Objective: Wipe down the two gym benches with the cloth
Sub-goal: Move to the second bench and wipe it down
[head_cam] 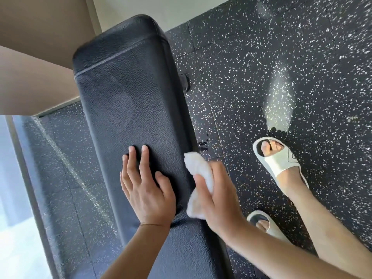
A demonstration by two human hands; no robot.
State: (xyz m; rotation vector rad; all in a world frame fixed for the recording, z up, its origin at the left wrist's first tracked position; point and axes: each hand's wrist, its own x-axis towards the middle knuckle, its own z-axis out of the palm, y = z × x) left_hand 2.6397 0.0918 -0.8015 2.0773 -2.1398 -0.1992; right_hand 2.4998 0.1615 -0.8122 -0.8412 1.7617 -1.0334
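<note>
My right hand [219,196], clamped on the cloth [199,178], sits at the bench [128,93] pad's right edge; the pad runs far-left; my left hand [147,188] lies flat.

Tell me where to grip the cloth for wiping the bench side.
Grip the cloth around its bunched middle, coming from the right, as the right hand does. It lies against the right edge of the bench, leaving its upper end free to rub.
</note>
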